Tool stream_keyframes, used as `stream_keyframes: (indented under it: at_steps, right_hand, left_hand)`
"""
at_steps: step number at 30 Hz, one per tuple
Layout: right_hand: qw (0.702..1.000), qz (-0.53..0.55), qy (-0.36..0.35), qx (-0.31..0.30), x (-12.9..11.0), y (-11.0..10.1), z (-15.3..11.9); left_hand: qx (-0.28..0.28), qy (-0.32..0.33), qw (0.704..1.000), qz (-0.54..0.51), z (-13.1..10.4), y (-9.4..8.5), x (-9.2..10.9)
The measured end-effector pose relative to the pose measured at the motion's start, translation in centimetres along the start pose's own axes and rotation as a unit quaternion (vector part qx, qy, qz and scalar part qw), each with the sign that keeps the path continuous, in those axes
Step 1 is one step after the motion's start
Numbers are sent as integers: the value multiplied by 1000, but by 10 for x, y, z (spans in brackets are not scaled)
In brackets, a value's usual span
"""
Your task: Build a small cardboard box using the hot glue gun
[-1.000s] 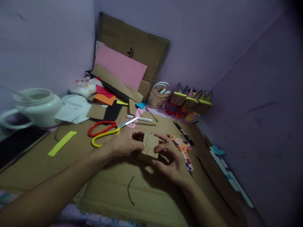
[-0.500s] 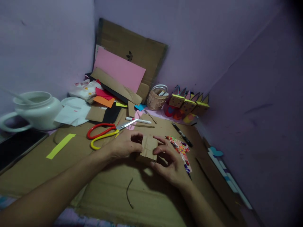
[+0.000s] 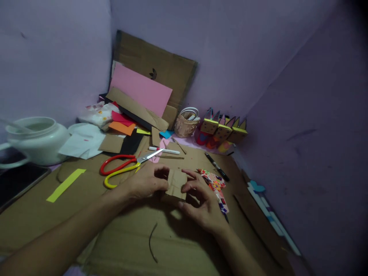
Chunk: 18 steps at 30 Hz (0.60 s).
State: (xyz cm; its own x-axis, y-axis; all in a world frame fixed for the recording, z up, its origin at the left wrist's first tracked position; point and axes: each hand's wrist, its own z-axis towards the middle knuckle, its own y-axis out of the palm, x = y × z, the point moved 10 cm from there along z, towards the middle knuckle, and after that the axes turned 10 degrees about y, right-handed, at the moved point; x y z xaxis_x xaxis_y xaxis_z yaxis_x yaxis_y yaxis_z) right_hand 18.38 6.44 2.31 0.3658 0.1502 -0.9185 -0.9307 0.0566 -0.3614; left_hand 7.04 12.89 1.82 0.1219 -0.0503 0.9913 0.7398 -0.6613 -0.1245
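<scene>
Between my two hands is a small cardboard box [image 3: 176,184], its creased top face turned up toward me. My left hand [image 3: 151,180] grips its left side, the thumb pressed near the edge. On the right side, my right hand [image 3: 201,199] holds it with bent fingers on the top edge and the thumb low at the front corner. Scissors [image 3: 129,165] with one red and one yellow handle lie open just beyond my left hand. Past my right hand rests a patterned paper piece [image 3: 214,182]. A thin dark strip [image 3: 150,243] lies nearer me.
Cardboard [image 3: 123,245] covers the tabletop. A white pot [image 3: 37,138] and a phone [image 3: 23,184] stand left, near a yellow strip [image 3: 66,186]. Markers [image 3: 217,166], paper scraps [image 3: 122,128], a round cardboard cup [image 3: 186,124] and decorated holders [image 3: 222,132] sit farther back by the wall.
The whole view has shifted slightly, so things appear lower and a little to the left. Both hands keep nearly the same hold on the box.
</scene>
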Motion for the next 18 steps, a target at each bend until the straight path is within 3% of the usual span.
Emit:
stream_keyframes:
  at_steps: [18]
  right_hand:
    - [1000, -3, -22, -5, -6, 0, 1]
  left_hand:
    - [-25, 6, 999, 24, 0, 3, 4]
